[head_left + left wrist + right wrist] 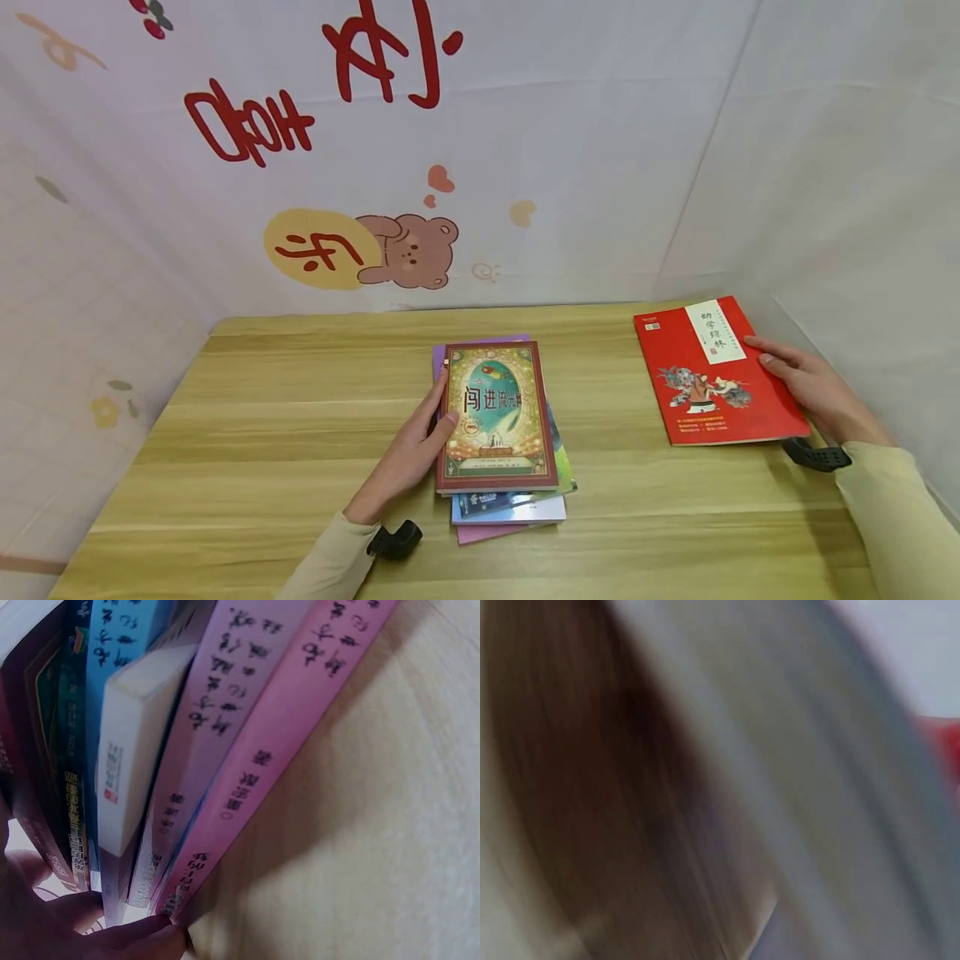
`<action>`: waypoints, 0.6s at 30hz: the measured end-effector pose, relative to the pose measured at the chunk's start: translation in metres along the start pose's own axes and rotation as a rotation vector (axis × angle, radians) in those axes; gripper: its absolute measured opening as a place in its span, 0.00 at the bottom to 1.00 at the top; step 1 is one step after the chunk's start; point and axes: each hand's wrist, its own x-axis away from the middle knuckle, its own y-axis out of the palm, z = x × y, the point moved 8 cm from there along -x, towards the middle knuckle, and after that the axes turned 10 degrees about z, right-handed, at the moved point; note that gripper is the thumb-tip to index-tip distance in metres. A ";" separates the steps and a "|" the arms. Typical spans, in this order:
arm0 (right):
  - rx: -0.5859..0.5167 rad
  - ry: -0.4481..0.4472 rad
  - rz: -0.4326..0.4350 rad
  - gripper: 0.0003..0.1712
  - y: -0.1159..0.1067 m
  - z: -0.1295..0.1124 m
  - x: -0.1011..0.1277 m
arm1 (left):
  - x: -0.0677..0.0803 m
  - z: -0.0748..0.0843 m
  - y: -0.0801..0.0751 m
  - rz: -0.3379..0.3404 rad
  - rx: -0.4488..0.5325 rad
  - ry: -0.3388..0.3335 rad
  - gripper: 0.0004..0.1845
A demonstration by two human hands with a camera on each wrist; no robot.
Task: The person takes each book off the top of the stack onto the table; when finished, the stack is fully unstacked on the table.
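Observation:
A stack of several books lies on the table, topped by a book with an ornate gold and teal cover [491,417]. My left hand [408,458] rests along the stack's left side, thumb at the top book's edge. In the left wrist view, its fingers touch the spines, close to a pink book [247,780] at the bottom and a white-spined book [124,772] higher up. To the right, my right hand [817,387] grips the right edge of a red book [705,375], whose illustrated cover faces up. Blurred page edges [802,772] fill much of the right wrist view.
The wooden table [300,417] meets a white wall cloth [600,167] with red characters and a cartoon bear [412,254] at the back. Another cloth wall [870,250] stands close beside my right hand. Black bands [393,540] circle both wrists.

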 end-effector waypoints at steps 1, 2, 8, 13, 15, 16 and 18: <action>0.057 -0.014 0.010 0.35 0.000 0.001 -0.002 | 0.000 0.000 0.000 0.002 0.001 0.000 0.37; 0.124 -0.034 0.025 0.35 -0.001 0.001 -0.003 | 0.000 0.000 -0.001 0.003 0.001 0.002 0.37; 0.442 -0.109 0.084 0.36 -0.006 0.001 -0.001 | 0.000 -0.003 0.000 0.003 0.016 -0.005 0.37; 0.501 -0.143 0.122 0.37 -0.010 -0.004 0.007 | 0.000 -0.006 0.000 0.011 0.029 -0.022 0.37; 0.513 -0.161 0.141 0.36 -0.011 -0.008 0.011 | 0.000 -0.006 0.000 0.015 0.033 -0.027 0.37; 0.520 -0.171 0.157 0.36 -0.012 -0.010 0.013 | 0.000 -0.006 0.000 0.017 0.036 -0.027 0.37; 0.515 -0.187 0.178 0.35 -0.011 -0.013 0.018 | 0.000 -0.005 0.000 0.018 0.040 -0.027 0.37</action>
